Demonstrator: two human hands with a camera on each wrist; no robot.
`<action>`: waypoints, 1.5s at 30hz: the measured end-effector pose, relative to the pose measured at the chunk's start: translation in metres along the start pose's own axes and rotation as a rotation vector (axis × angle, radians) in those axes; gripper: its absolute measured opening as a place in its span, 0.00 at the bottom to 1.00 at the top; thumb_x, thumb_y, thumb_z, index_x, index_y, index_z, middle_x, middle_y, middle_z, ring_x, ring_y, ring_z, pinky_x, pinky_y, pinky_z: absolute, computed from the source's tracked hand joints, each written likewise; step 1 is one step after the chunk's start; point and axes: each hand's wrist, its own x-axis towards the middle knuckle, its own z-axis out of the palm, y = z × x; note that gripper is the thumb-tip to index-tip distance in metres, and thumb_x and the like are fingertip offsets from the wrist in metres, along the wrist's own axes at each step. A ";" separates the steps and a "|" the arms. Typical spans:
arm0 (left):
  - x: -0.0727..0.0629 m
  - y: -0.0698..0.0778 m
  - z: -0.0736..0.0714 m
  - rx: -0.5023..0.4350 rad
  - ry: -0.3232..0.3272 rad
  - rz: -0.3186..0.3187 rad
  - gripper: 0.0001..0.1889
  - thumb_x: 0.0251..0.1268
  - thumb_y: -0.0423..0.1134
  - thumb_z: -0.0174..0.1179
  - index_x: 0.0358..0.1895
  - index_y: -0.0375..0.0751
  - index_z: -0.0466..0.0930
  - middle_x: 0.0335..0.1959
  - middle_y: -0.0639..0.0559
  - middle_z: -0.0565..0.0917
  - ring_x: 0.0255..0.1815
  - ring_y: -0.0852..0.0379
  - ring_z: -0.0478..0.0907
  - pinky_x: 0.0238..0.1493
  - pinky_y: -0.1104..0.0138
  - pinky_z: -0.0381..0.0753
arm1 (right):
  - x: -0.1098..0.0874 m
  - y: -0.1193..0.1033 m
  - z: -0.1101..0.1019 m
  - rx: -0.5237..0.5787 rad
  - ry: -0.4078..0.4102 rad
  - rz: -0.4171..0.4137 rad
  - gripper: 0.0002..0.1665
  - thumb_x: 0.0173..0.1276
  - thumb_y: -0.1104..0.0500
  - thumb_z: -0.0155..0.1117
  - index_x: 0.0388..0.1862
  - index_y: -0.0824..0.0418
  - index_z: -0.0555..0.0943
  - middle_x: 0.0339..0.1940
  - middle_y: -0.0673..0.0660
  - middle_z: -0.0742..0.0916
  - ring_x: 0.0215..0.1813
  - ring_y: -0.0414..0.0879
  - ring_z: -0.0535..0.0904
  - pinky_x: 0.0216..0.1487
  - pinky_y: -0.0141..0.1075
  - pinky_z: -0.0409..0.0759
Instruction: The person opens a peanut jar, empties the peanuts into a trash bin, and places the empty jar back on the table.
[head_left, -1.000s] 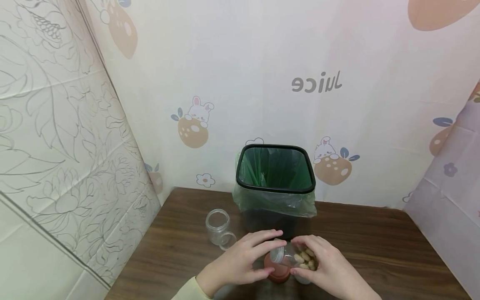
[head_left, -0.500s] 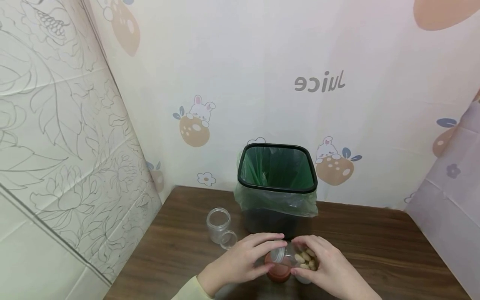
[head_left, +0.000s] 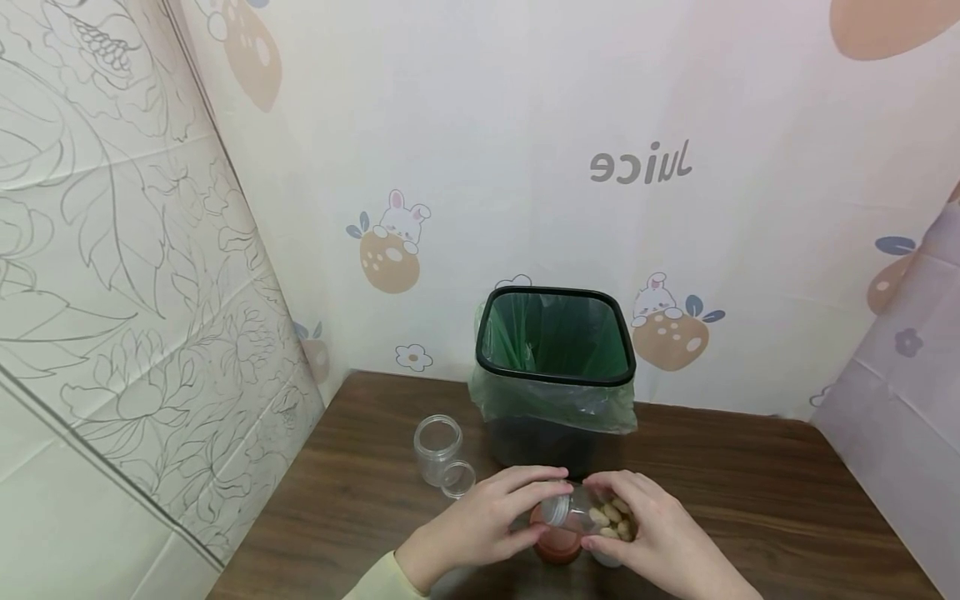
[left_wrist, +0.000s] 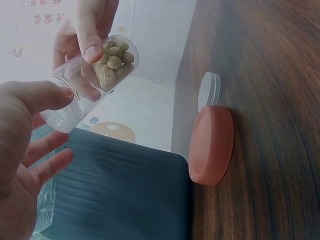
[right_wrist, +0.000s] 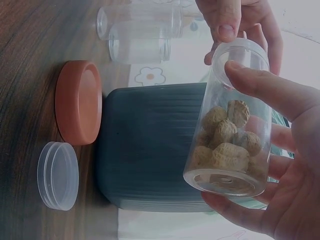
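Note:
My right hand (head_left: 660, 533) grips a clear jar (head_left: 579, 507) lying on its side above the table, its neck toward the left. Unshelled peanuts (right_wrist: 225, 132) are gathered at the base end. My left hand (head_left: 487, 517) holds the neck end, with the thumb (left_wrist: 55, 97) on the threaded rim; whether a cap sits there cannot be told. Below the jar, a round terracotta-coloured shallow piece (right_wrist: 79, 102) rests on the table. Beside it is a translucent lid (right_wrist: 59, 176).
A dark bin (right_wrist: 150, 145) with a black rim (head_left: 555, 379) and a green bag (head_left: 555, 408) stands just beyond my hands. Left of it are a larger clear jar (head_left: 437, 450) and a smaller clear container (head_left: 458, 481). A patterned wall sheet (head_left: 480, 167) hangs behind.
Head view shifts slightly. Both hands keep their hold on the peanut jar, and nothing else visibly changes.

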 end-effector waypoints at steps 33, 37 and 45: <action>0.001 0.003 0.002 -0.069 0.026 -0.119 0.32 0.73 0.41 0.72 0.77 0.41 0.74 0.65 0.49 0.83 0.59 0.64 0.84 0.61 0.75 0.81 | 0.000 -0.001 -0.002 0.015 -0.031 0.034 0.33 0.62 0.33 0.82 0.62 0.42 0.83 0.56 0.39 0.85 0.51 0.36 0.80 0.48 0.35 0.87; 0.001 0.004 0.002 -0.060 0.040 -0.128 0.31 0.74 0.42 0.71 0.77 0.43 0.74 0.63 0.50 0.84 0.57 0.65 0.84 0.60 0.75 0.81 | 0.000 -0.001 -0.001 0.010 -0.026 0.030 0.33 0.62 0.33 0.82 0.62 0.42 0.83 0.56 0.39 0.85 0.51 0.35 0.80 0.48 0.35 0.87; 0.001 0.002 0.004 -0.051 0.081 -0.145 0.28 0.76 0.43 0.70 0.74 0.43 0.76 0.58 0.51 0.86 0.53 0.66 0.85 0.57 0.76 0.82 | 0.001 -0.002 -0.001 0.011 -0.015 0.009 0.34 0.60 0.40 0.87 0.62 0.43 0.83 0.56 0.39 0.85 0.50 0.35 0.80 0.48 0.36 0.87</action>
